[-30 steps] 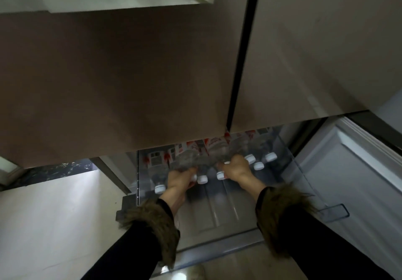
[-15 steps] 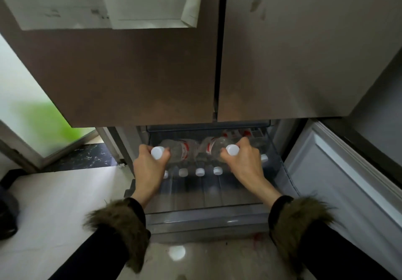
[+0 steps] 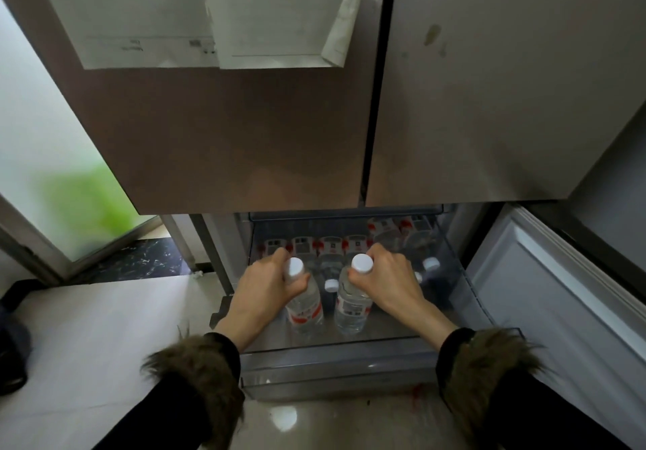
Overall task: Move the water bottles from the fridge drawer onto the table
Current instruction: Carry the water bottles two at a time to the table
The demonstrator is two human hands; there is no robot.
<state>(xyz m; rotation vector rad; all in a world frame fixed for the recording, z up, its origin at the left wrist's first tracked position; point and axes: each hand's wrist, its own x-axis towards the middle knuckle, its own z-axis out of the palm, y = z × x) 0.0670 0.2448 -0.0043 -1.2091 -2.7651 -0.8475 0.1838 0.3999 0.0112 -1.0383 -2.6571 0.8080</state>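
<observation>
Hands gripped one bottle each by neck: left hand (image 3: 265, 290) held left bottle (image 3: 304, 304), right hand (image 3: 389, 283) held right bottle (image 3: 351, 304), both upright above open fridge drawer (image 3: 335, 367). More bottles (image 3: 330, 248) lay behind, in drawer. Closed fridge doors (image 3: 279, 135) overhung drawer's rear. Fur cuffs (image 3: 206, 376) at wrists.

Two arms are seen reaching forward and down from the bottom of the view, both in black sleeves with brown fur cuffs. The left hand (image 3: 265, 287) is held palm-inward, its fingers and thumb curled round the neck of a bottle (image 3: 303, 304) just below the cap. The right hand (image 3: 388, 283) is posed in mirror fashion, its fingers wrapped round the neck of a second bottle (image 3: 353, 306). The wrists are bare, and the hands are kept near each other, level and apart.
</observation>
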